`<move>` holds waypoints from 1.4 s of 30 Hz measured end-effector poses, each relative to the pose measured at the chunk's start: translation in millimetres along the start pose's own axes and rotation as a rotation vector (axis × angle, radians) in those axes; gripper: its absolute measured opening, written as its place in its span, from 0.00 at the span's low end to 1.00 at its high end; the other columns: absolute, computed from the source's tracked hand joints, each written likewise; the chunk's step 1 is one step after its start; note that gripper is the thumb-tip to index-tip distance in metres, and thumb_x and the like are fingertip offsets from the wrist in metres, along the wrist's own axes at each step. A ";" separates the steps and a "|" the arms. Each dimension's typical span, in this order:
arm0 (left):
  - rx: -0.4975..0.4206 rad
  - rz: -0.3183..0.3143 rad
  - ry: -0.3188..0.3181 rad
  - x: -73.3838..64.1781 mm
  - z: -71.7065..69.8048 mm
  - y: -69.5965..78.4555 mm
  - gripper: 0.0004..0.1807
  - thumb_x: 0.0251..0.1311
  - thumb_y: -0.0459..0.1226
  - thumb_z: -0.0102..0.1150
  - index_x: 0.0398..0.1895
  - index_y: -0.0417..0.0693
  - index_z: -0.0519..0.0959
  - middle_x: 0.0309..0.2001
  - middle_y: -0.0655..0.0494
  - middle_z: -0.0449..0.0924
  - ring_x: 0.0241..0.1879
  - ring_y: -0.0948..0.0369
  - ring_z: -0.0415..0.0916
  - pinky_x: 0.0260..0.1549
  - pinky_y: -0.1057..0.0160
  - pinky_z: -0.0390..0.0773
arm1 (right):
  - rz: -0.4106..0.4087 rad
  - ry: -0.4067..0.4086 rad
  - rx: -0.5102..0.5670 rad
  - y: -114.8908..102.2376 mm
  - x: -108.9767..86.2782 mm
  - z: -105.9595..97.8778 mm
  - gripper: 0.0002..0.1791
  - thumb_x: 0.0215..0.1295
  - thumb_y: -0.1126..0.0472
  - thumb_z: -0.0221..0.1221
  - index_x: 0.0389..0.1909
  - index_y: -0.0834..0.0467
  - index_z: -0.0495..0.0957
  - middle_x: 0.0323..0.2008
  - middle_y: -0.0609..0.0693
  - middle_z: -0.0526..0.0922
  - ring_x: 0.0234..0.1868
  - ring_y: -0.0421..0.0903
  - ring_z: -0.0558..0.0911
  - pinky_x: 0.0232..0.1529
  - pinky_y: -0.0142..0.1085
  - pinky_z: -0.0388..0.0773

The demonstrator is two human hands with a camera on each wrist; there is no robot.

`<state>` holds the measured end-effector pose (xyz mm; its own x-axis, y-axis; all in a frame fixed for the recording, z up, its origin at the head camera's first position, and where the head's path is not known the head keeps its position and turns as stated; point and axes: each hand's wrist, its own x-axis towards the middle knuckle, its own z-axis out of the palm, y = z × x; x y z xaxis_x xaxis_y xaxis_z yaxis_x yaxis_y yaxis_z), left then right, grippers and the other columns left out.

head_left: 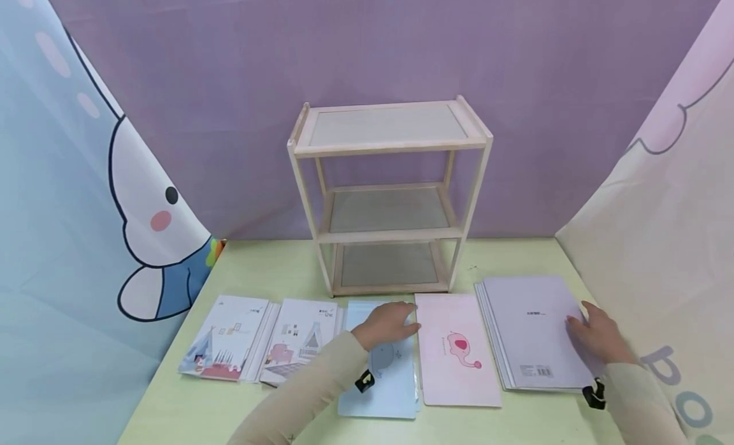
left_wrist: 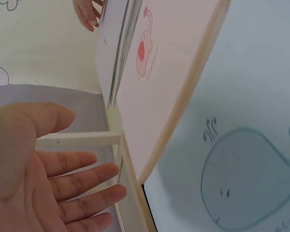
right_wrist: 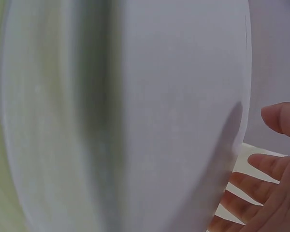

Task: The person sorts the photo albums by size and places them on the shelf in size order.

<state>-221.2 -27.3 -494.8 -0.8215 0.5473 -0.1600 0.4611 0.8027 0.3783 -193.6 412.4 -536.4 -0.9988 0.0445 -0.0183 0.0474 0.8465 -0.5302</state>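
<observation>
Lengthwise, the lilac book [head_left: 539,343] runs front to back, left hand [head_left: 387,324] and right hand [head_left: 603,335] with fingers apart.

The shelf frame [head_left: 390,148] looks like matt wood — the pink booklet [head_left: 455,352], smooth paper.

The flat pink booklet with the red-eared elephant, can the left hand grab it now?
Probably yes: the empty left hand is beside the pink booklet, and nothing seems to block it.

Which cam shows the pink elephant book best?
Head: the pink elephant book shows nearly whole, from above. Left wrist catches its cover at a slant, cropped by the top edge; right wrist doesn't show it.
</observation>
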 end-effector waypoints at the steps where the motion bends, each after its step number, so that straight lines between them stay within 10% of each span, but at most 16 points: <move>1: -0.004 0.003 -0.004 0.9 1.3 2.5 0.27 0.67 0.49 0.49 0.64 0.45 0.69 0.60 0.52 0.73 0.59 0.57 0.70 0.56 0.59 0.71 | 0.007 -0.007 0.003 0.5 -0.3 -1.0 0.37 0.71 0.54 0.43 0.61 0.85 0.47 0.56 0.86 0.54 0.56 0.80 0.56 0.55 0.67 0.56; 42: -0.250 0.066 0.060 30.1 54.3 60.6 0.24 0.61 0.45 0.54 0.59 0.45 0.73 0.47 0.58 0.82 0.48 0.65 0.77 0.47 0.70 0.73 | 0.130 -0.177 0.035 5.7 -8.7 -4.1 0.42 0.72 0.42 0.37 0.63 0.80 0.48 0.58 0.83 0.55 0.56 0.78 0.61 0.52 0.63 0.64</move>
<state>-199.8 50.6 -526.1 -0.8140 0.5759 -0.0758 0.4235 0.6778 0.6010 -184.7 419.0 -535.8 -0.9703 0.0552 -0.2354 0.1784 0.8205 -0.5430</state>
